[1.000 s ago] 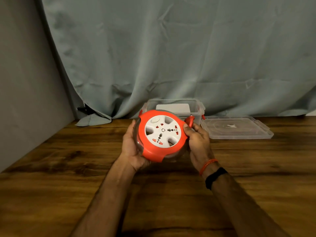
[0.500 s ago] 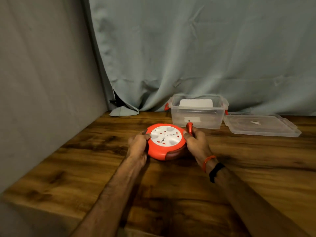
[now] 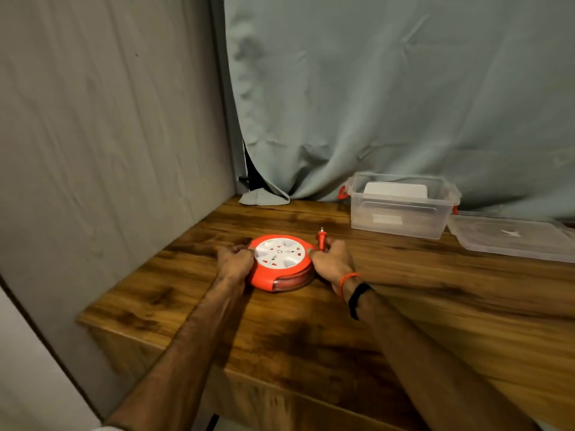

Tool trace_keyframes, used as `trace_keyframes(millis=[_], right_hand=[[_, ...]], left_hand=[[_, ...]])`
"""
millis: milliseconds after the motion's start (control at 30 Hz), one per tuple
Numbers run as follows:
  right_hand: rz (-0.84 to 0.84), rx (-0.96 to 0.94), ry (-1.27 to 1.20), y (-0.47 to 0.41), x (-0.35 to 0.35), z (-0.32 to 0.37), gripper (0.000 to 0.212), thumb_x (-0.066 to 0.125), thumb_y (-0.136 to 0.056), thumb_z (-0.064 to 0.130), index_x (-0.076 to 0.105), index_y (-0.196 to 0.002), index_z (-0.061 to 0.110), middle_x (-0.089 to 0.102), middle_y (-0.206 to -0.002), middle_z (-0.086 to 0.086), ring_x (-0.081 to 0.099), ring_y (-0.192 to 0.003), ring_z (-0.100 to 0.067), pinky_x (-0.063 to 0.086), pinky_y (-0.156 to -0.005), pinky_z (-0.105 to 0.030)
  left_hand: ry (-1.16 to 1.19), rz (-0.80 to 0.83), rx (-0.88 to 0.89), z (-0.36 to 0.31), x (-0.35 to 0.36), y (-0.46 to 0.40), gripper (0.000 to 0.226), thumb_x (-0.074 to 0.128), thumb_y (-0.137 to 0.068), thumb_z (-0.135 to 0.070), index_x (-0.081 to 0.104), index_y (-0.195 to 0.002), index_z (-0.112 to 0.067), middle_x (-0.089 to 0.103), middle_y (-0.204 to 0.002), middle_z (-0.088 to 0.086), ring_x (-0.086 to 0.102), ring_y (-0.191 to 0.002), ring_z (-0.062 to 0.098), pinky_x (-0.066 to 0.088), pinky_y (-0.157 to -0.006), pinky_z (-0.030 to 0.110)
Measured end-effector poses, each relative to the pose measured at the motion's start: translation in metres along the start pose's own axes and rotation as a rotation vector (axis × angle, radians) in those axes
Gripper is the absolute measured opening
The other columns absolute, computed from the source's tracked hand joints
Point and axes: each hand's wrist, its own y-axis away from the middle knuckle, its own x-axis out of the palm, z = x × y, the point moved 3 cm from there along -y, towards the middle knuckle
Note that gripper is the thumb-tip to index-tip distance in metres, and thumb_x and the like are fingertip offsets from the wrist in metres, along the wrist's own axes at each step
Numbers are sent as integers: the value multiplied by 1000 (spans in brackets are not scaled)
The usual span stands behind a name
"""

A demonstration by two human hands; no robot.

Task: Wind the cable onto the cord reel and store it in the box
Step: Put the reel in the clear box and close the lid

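Observation:
The orange cord reel with a white socket face lies flat on the wooden table. Orange cable shows wound inside its clear rim. My left hand grips the reel's left edge. My right hand grips the right edge, and the orange plug sticks up beside its fingers. The clear plastic box with orange clips stands open behind and to the right, apart from both hands.
The box's clear lid lies flat to the right of the box. A grey wall closes the table's left side and a curtain hangs behind. The table's front edge runs near my forearms.
The reel came down from mid-air in front of the box onto the table, still held by both hands. The view has swung left and pulled back.

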Motion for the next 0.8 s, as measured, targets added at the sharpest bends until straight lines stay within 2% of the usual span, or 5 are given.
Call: trace_keyframes(millis=[333,433,533,667,800], right_hand=[[19,-17,200,-2,2,-1,46,68,-83,34,60,-122,10,65,-120,-10,60,-109,-28,48,-94,-33],[53,-38,229,-1,-1,-1,44,67,-83,36,63,-119,12,65,-117,-9,60,-109,-27,47,-94,-31],[55,-19,182,-3,-15,1,30,72,-78,36,66,-100,15,67,-100,-3,61,-96,-22,48,-85,-30],[27,-34,28,-8,-43,8,42,76,-77,26,60,-113,12,69,-104,-4,63,-103,-21,48,-98,-35],[-110,-71,7,-19,-91,18,33,79,-72,21,65,-102,17,69,-88,3,64,-99,-17,47,-98,-29]], left_hand=[[-587,-18,201,-7,-11,-2,41,71,-87,-27,66,-119,-1,64,-125,23,57,-118,35,48,-99,35],[-608,35,164,-13,-11,2,48,71,-87,-28,62,-123,1,62,-128,22,56,-119,34,47,-101,38],[-640,18,201,-22,-8,11,47,72,-86,-29,60,-118,3,61,-127,22,55,-118,35,46,-100,38],[-600,22,363,-44,11,23,47,70,-87,-25,58,-126,-1,59,-132,19,51,-124,33,41,-105,35],[-456,173,387,-65,52,30,43,72,-85,-27,62,-121,-7,64,-125,13,56,-119,29,46,-103,38]])
